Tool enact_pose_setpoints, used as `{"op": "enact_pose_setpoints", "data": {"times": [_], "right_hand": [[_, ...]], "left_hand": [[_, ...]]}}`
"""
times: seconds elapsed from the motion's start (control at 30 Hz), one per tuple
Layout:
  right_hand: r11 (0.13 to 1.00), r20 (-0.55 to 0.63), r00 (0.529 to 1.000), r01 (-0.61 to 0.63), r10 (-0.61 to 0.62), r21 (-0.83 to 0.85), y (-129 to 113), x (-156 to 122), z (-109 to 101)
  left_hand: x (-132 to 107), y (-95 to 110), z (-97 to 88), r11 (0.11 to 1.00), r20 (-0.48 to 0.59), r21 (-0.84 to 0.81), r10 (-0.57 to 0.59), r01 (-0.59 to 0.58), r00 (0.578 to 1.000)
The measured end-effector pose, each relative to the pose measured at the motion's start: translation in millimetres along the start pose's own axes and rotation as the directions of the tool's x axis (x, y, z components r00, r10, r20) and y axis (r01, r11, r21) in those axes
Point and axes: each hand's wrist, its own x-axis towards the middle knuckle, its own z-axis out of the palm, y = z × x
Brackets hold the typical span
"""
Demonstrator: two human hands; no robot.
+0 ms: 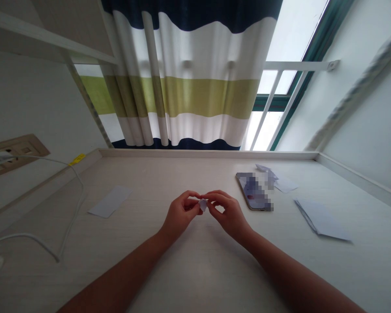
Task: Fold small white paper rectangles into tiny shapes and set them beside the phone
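A small folded piece of white paper (pixel 203 205) is held up between my two hands, above the middle of the pale desk (pixel 195 269). My left hand (pixel 184 212) pinches it from the left with thumb and fingers. From the other side, my right hand (pixel 227 212) has its fingertips closed on the paper's right edge. Both index fingers meet at its top. Fingers cover part of the paper, so its full shape is hidden.
To the right lie a phone (pixel 251 191), some folded paper pieces (pixel 270 174) and a stack of white paper (pixel 324 219). A single white sheet (pixel 110 201) rests on the left. A white cable (pixel 81 191) runs from the wall socket (pixel 28 150). A raised rim (pixel 208 154) edges the desk's back.
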Motion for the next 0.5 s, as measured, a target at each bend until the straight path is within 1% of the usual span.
{"op": "enact_pose_setpoints", "data": {"times": [0.13,0.33,0.5], "right_hand": [[1.0,0.008,1.0,-0.01,0.01,0.004,-2.0,0.0,-0.5],[1.0,-0.007,1.0,-0.009,0.009,0.005,-0.3,0.3,-1.3],[0.999,-0.007,0.999,0.043,-0.042,0.009,1.8,0.8,-1.5]], "left_hand": [[-0.7,-0.2,0.6,1.0,-0.001,-0.011,-0.012,0.012,1.0],[-0.8,7.3,2.4,0.996,-0.015,-0.063,-0.068,0.067,0.998],[0.3,9.4,2.0,0.98,-0.034,-0.158,-0.129,0.122,0.991]]}}
